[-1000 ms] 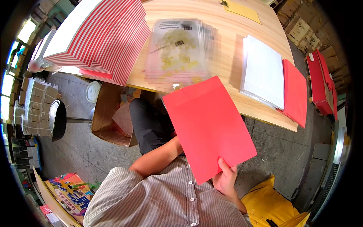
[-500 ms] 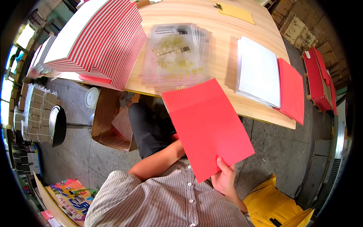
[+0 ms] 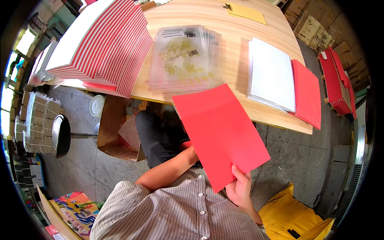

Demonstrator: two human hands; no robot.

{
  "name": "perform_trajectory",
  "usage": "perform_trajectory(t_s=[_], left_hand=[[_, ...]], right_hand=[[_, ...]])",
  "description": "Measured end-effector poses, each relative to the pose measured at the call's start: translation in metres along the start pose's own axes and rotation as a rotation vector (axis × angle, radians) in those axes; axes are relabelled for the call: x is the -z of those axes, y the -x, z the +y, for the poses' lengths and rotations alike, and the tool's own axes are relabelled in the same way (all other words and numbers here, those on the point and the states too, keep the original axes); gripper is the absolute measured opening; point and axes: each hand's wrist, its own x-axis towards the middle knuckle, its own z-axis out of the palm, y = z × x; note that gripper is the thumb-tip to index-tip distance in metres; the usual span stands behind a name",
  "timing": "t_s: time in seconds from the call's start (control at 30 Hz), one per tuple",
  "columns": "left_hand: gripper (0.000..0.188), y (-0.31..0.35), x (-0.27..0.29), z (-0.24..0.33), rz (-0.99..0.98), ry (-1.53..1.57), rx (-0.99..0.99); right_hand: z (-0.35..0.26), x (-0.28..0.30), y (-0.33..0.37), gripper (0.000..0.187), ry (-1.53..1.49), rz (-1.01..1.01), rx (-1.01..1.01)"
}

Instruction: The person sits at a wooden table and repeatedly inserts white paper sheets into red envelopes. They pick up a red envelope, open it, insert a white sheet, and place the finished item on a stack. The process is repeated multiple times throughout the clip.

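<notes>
A flat red booklet (image 3: 222,134) is tilted in front of my body, just off the near table edge, with its plain cover facing up. My right hand (image 3: 239,187) grips its lower right part, thumb on top and fingers underneath. My left forearm (image 3: 170,168) reaches under the booklet's left side. The red cover hides the left hand's fingers, so what they do does not show. Past the booklet's far edge, a fanned pile of clear plastic sleeves (image 3: 182,60) with yellowish print lies on the table (image 3: 236,60).
A tall red-and-white striped stack (image 3: 112,48) stands at the table's left. White sheets (image 3: 272,76) and red booklets (image 3: 307,92) lie at the right, a yellow clipboard (image 3: 248,15) at the back. Below are a cardboard box (image 3: 110,140), a stool (image 3: 61,136) and a yellow bag (image 3: 294,216).
The view has shifted slightly. The booklet and my right hand have moved very little, and the grip is the same.
</notes>
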Motion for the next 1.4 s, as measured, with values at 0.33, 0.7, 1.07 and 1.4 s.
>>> perform_trajectory(t_s=[0.33, 0.7, 1.07, 1.4], left_hand=[[0.033, 0.006, 0.000, -0.008, -0.038, -0.019, 0.025], [0.035, 0.030, -0.008, -0.028, -0.110, -0.077, 0.035], [0.037, 0.044, 0.005, -0.010, -0.054, -0.075, -0.098], [0.039, 0.047, 0.010, -0.008, 0.039, -0.049, -0.114]], right_hand=[[-0.006, -0.005, 0.000, 0.033, -0.043, 0.043, -0.025], [0.000, -0.014, -0.023, 0.031, -0.076, 0.056, 0.042], [0.012, -0.043, -0.041, 0.028, -0.028, 0.030, 0.034], [0.014, -0.028, -0.041, 0.024, 0.123, 0.111, 0.013]])
